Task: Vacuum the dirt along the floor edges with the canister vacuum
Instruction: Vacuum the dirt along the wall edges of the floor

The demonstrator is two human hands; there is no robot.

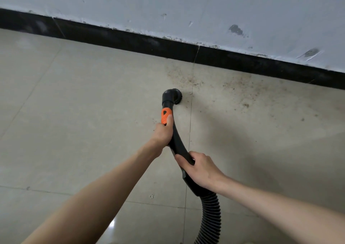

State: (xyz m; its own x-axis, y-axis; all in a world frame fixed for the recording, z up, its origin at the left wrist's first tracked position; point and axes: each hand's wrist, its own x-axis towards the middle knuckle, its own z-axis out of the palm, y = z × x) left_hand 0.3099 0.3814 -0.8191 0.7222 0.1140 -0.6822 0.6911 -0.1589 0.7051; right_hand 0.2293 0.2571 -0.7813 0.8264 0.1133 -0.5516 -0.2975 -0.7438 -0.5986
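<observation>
A bare indoor room, of a home or a plain building, though which cannot be told; the glossy beige tiled floor [78,113] runs in large square tiles with thin grout lines; a black skirting strip [130,42] lines its edge; above it stands a pale grey painted wall [186,6], scuffed and chipped along its lower edge; brown specks of dirt [220,87] lie scattered on the tiles near the skirting.
</observation>
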